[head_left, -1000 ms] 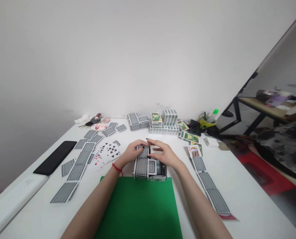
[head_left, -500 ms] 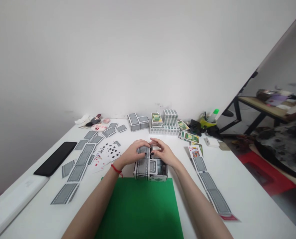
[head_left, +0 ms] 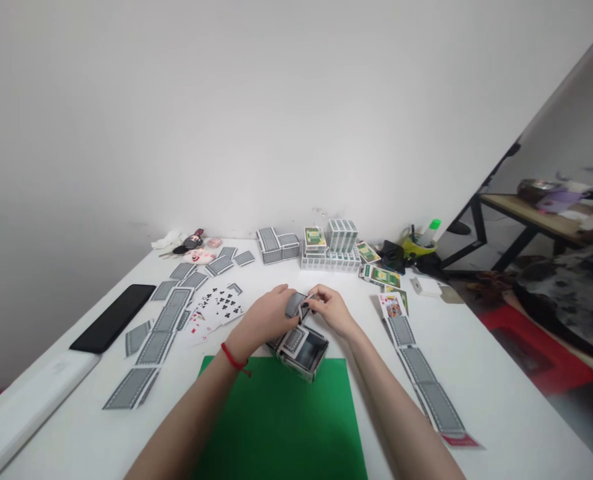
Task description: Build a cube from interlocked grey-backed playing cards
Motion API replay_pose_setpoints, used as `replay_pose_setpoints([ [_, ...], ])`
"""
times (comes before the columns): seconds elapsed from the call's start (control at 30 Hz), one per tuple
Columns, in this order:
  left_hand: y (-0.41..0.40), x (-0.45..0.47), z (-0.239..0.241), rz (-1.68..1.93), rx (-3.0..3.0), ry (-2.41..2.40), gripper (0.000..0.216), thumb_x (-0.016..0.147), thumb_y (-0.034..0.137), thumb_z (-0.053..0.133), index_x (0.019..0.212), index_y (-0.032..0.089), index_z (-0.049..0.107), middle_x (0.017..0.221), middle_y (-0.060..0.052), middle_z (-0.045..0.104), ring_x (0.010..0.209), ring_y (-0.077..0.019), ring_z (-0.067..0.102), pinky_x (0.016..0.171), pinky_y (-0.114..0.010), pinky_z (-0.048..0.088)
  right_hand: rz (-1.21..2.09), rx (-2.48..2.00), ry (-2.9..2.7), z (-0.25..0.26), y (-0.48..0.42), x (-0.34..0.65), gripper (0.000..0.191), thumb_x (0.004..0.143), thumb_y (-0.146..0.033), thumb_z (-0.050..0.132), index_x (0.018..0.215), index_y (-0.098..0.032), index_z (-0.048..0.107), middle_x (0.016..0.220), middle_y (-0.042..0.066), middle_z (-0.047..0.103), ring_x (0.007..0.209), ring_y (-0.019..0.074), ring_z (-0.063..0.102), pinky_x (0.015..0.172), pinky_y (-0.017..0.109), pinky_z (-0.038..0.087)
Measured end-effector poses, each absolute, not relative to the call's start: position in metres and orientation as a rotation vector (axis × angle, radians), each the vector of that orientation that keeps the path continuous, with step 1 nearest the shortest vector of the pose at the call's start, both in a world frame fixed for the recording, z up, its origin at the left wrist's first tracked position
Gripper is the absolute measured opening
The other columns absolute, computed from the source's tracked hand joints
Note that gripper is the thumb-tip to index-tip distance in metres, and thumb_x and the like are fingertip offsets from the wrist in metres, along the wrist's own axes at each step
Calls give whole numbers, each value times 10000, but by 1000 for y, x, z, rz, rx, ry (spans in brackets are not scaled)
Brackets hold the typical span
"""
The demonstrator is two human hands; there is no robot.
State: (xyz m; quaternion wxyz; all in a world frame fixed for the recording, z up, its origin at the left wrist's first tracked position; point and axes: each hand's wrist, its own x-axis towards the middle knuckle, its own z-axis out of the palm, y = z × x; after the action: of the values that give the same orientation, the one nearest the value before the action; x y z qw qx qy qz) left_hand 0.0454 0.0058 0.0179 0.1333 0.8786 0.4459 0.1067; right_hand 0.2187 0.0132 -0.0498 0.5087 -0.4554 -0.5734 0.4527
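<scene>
A small box built of grey-backed playing cards [head_left: 309, 350] sits turned at an angle over the far edge of the green sheet [head_left: 281, 420]. Its near right part gapes, showing a dark inside. My left hand [head_left: 269, 315], with a red string bracelet at the wrist, is closed over the far left side of the box and hides much of it. At the far end, my right hand [head_left: 328, 309] pinches a playing card [head_left: 305, 308] between thumb and fingers. Whether this card is joined to the box I cannot tell.
Loose and joined cards [head_left: 164, 327] lie on the left, with a fan of face-up cards [head_left: 219, 307]. A card strip [head_left: 429, 380] runs along the right. Card boxes [head_left: 329, 257] and a finished card block [head_left: 276, 245] stand by the wall. A black phone [head_left: 112, 318] lies far left.
The box has been turned, its near end swinging right and toward me. My left hand has moved slightly left and down; my right fingers have closed into a pinch at its far end.
</scene>
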Motion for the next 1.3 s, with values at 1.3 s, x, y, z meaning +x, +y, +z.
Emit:
replay_pose_setpoints([
  [1.3,-14,61,18,-48,2684,1775,299,856,65,343,1124,71,474,1004,-190,564,870,-244,606,735,-365,480,1119,-1119,-1258,-50,10,212,281,681,-457,651,636,-194,564,588,-12,580,570,140,534,621,296,476],
])
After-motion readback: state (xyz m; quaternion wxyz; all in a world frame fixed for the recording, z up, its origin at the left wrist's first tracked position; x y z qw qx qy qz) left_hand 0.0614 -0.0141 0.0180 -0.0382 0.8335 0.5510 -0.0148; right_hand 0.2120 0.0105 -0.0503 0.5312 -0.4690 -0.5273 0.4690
